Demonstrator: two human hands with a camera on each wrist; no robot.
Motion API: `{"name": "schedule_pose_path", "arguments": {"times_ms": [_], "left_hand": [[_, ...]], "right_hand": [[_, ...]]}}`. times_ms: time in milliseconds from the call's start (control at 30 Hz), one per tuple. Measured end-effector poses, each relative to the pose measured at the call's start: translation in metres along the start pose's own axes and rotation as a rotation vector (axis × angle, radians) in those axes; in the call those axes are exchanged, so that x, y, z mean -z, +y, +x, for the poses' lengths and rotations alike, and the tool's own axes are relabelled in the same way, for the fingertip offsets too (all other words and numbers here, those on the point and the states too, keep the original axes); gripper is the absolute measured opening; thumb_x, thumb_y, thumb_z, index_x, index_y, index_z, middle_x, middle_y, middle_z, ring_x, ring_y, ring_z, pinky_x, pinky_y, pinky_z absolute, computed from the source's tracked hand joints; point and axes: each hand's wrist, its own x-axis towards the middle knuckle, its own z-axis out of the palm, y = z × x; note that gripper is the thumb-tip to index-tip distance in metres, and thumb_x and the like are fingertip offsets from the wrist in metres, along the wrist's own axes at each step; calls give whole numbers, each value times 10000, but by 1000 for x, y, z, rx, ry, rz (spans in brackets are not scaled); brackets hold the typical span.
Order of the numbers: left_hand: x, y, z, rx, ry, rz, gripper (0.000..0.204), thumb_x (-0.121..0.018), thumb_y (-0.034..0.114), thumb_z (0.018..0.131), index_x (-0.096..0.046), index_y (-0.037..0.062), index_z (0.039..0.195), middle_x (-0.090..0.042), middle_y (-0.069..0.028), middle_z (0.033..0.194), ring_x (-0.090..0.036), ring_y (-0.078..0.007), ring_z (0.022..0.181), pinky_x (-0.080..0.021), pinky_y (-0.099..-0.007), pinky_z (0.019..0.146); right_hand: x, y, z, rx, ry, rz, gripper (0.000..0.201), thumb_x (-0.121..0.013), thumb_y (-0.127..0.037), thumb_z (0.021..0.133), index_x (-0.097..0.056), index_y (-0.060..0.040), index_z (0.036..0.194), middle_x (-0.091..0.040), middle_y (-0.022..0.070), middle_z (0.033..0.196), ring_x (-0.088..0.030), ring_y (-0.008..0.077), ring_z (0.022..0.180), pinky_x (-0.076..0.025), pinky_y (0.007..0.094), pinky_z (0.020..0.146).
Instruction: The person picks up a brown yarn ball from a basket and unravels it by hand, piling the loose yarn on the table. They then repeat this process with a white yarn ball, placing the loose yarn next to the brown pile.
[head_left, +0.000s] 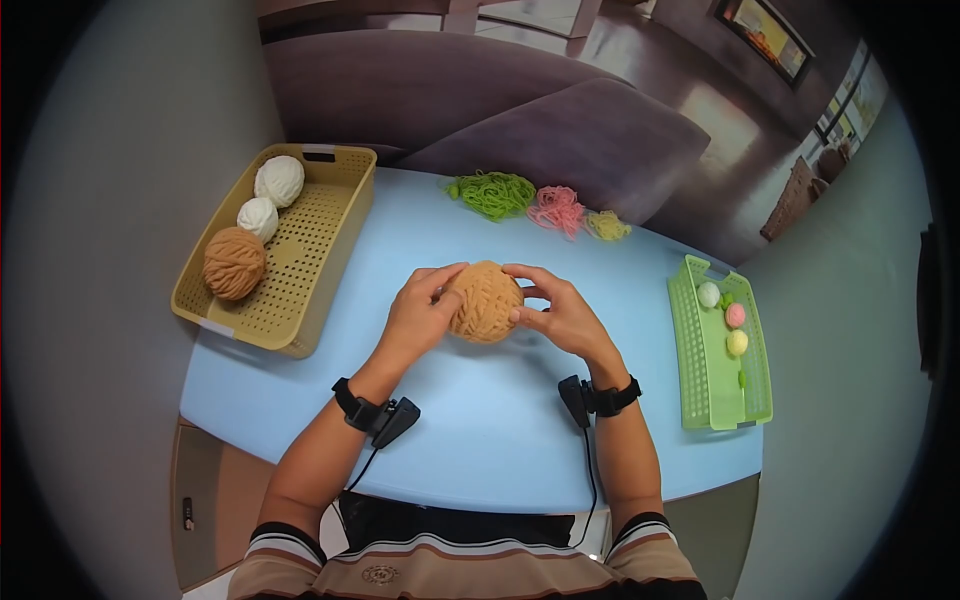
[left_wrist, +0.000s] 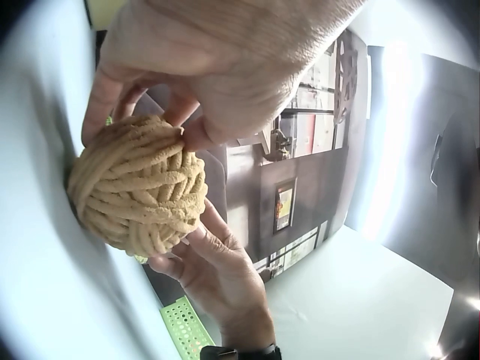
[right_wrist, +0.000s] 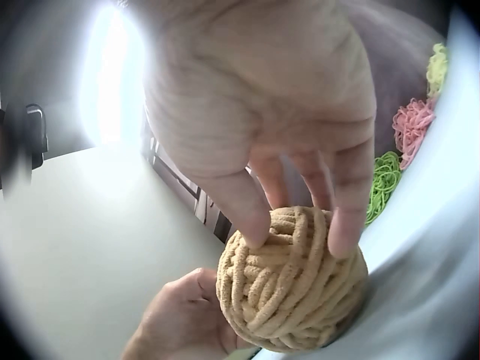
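Tan yarn ball [head_left: 486,303] between left hand [head_left: 418,313] and right hand [head_left: 566,314], in their grip

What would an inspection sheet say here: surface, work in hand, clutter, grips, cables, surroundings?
Surface: light blue tabletop; spills, nothing seen.
Job's things: tan yarn ball held between both grips; whether it touches the tabletop, cannot tell.
Clutter: loose green yarn, pink yarn and yellow yarn along the far edge; left, tan basket with two white balls and a brown ball; right, green basket with small balls.
Grips: left grip and right grip, fingers curled round opposite sides.
Cables: black cables hang from both wrist devices.
Surroundings: grey side panels; backdrop picturing an interior.
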Motion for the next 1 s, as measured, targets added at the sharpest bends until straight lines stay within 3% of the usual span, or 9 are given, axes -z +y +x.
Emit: {"name": "schedule_pose_path", "arguments": {"times_ms": [167,333,533,767,1000], "left_hand": [[-1,-1,3,108,-16,-218,401,-574,146,989,-591,-3,1361,-648,-116,1256,-637,-201,1114,-509,-331,970],[7,11,3,226,-76,-471,452,-558,70,946,-554,-65,1378,-669,-131,1233,-650,-189,1105,-504,-324,981],[7,10,3,133,-109,-324,459,-573,45,921,-566,-74,1364,-679,-137,1224,-657,-187,1087,-509,-313,970],[5,2,5,140,-53,-402,380,-636,176,979,-643,-66,1272,-723,-114,1081,-672,-135,938,-542,-279,840],[6,6,5,189,-37,-368,388,-596,264,1018,-672,-41,1246,-727,-82,1034,-668,-120,875,-559,-277,752]], "right_hand": [[1,4,2,-85,34,18,515,-747,-156,896,-581,-44,1371,-632,140,1308,-688,235,1000,-589,375,827],[4,14,4,-180,102,39,433,-632,-231,999,-579,14,1351,-685,150,1178,-703,195,904,-600,329,719],[7,13,3,-226,81,95,408,-530,-270,1054,-590,26,1328,-710,121,1069,-707,177,873,-589,296,680],[6,13,4,-290,43,130,457,-459,-330,1076,-549,-3,1384,-697,86,1101,-703,150,810,-588,272,654],[3,11,3,-300,25,124,430,-433,-320,1081,-572,-16,1352,-713,69,961,-697,123,716,-547,250,587]]}}
